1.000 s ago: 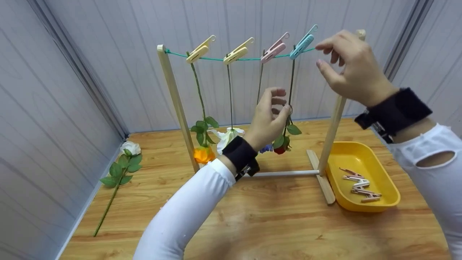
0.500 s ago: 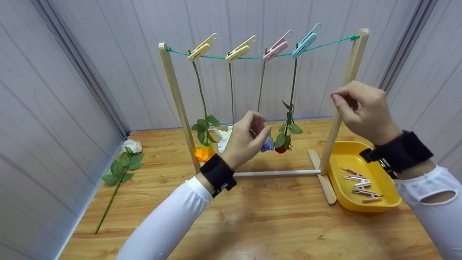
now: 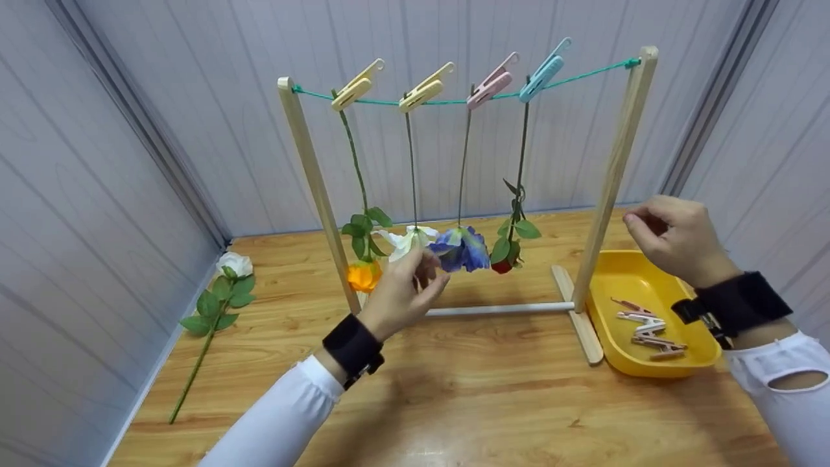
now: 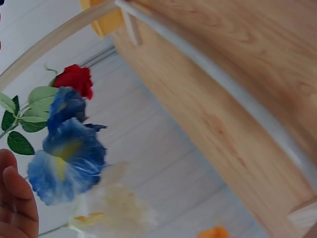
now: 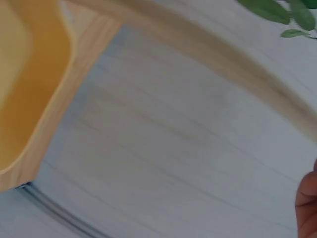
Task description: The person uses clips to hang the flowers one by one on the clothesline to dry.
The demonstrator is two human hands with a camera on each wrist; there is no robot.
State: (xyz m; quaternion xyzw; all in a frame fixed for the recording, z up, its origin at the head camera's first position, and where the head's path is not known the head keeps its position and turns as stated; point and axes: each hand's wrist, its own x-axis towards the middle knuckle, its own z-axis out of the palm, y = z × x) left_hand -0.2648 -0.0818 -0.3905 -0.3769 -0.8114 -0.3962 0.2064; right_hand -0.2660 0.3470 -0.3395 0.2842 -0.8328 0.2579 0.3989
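My left hand is loosely curled with nothing in it, overlapping the white flower in the head view. A blue flower hangs just right of it and shows large in the left wrist view. At the right, my right hand is lifted above the yellow tray, fingers loosely bent and holding nothing. Four-flower row aside, an orange flower and a red rose hang head down at the ends. Yellow clothespins, a pink clothespin and a blue clothespin clip the stems to a green cord.
A wooden frame with a white bottom rod carries the cord. Several clothespins lie in the tray. A white rose with a long stem rests on the wooden table at the left.
The left hand has drawn down and left from the red rose's stem, uncovering the blue flower. The right hand has left the cord's right end and come down toward the tray.
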